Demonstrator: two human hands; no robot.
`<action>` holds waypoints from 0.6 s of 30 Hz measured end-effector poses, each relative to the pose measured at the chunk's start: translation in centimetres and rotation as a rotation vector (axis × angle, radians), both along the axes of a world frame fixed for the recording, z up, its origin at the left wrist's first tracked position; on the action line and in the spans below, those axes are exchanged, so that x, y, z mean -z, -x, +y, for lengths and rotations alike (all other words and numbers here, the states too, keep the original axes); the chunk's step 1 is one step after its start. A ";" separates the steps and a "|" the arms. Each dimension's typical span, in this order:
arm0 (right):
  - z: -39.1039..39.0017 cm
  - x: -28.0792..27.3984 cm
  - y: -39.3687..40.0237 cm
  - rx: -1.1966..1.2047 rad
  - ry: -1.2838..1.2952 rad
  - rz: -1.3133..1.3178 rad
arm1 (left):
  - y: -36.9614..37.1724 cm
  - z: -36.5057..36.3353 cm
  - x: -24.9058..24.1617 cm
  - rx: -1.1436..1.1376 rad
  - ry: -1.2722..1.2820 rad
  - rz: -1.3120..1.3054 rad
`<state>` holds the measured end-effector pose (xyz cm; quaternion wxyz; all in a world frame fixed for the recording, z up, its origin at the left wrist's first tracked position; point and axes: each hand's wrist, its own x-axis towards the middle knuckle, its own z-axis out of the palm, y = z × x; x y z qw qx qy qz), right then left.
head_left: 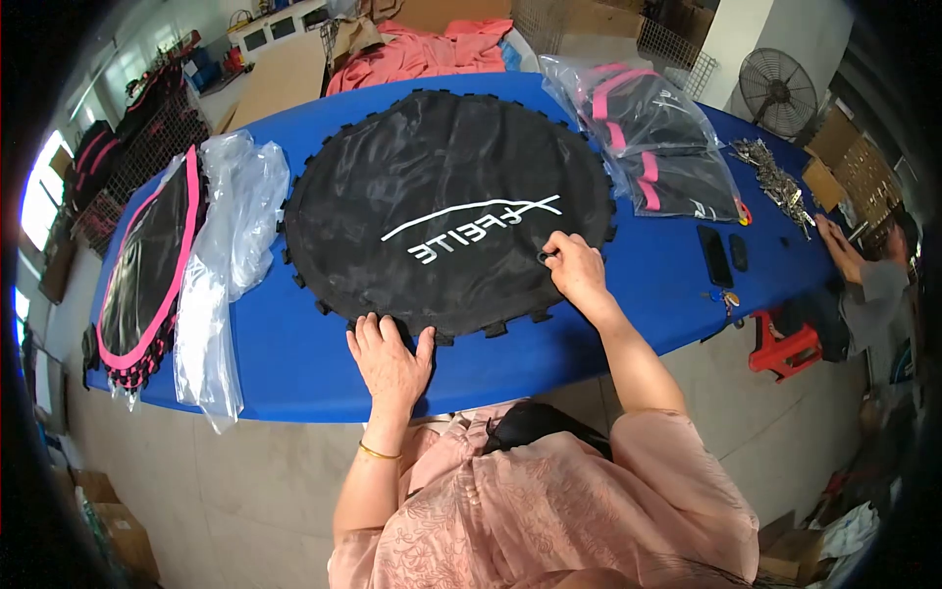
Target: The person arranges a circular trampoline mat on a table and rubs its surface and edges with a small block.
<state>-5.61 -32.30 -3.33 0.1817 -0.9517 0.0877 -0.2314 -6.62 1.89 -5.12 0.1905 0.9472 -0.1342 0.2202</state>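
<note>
A round black mesh mat [432, 157] with tabs around its edge lies flat on the blue table [324, 388]. White lettering and a curved line mark it, upside down or mirrored from here. My left hand [386, 361] rests at the mat's near edge, fingers spread, thumb apart, nothing in it. Over the mat's right part, near the lettering, my right hand [576, 265] pinches a small dark ring-like object [543, 257] between thumb and fingers.
Black-and-pink mats [157, 255] and clear plastic bags [211, 294] lie left. Bagged mats [653, 137], a phone [714, 256] and a metal parts pile [775, 182] are right. Another person's hands [842, 250] touch the table's right end. A red stool [775, 348] stands below.
</note>
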 end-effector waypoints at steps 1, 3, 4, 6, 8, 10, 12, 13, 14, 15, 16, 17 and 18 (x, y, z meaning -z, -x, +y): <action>-0.3 0.0 0.5 0.026 -0.024 -0.013 | 0.0 0.0 0.0 0.002 0.003 -0.007; -0.4 0.1 1.2 0.052 -0.106 -0.043 | 0.0 0.0 -0.2 0.005 0.010 0.019; -0.2 0.2 1.4 0.050 -0.103 -0.052 | 0.0 0.0 -0.2 0.004 0.013 0.010; 0.1 0.3 1.6 0.075 -0.166 -0.015 | 0.1 0.0 -0.3 0.005 0.007 0.010; 0.1 1.1 1.6 0.050 -0.126 -0.073 | 0.0 0.0 -0.3 0.007 0.011 0.015; 0.1 1.6 1.6 0.032 -0.062 -0.142 | 0.1 0.0 -0.2 0.006 0.015 0.026; 0.1 2.2 1.7 0.010 -0.057 -0.185 | 0.0 0.1 -0.3 0.007 0.008 0.019; 0.0 2.5 1.5 0.006 -0.036 -0.235 | 0.1 0.1 -0.3 0.003 0.012 0.012; -0.1 2.8 1.4 0.000 -0.015 -0.283 | 0.2 0.1 -0.3 0.005 0.014 0.018; 0.0 2.8 1.4 0.010 -0.014 -0.272 | 0.1 0.1 -0.3 0.007 0.016 0.026; -0.1 2.7 1.2 0.005 -0.008 -0.274 | -0.1 0.0 -0.3 0.003 0.022 0.024; -0.2 2.8 1.1 0.007 0.005 -0.284 | -0.1 0.0 -0.1 0.002 0.021 0.006; -0.1 2.8 1.2 0.008 0.016 -0.290 | 0.1 0.1 0.0 -0.001 0.018 -0.008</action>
